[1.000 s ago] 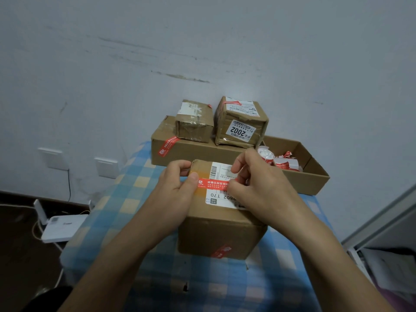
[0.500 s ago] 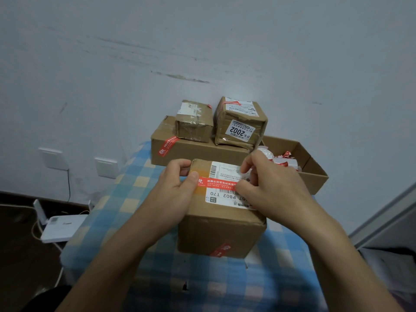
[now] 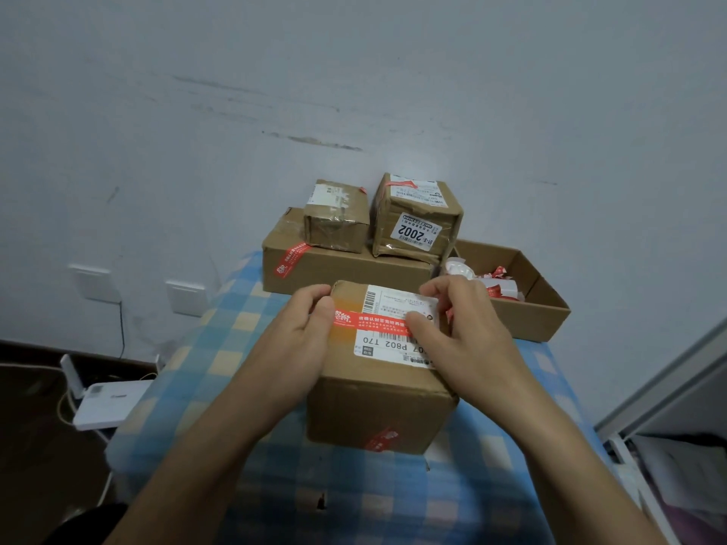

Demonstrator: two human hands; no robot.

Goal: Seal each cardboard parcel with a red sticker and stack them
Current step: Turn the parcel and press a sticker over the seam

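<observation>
Left hand [image 3: 303, 332] grips the parcel [image 3: 377, 407] to steady it — right hand [image 3: 464, 328] pinches the red sticker [image 3: 377, 322] at its far end, thumb pressing it flat.

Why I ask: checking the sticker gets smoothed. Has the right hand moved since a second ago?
Yes: the right hand slid slightly rightward along the red sticker, uncovering more of the white label on the parcel.
</observation>
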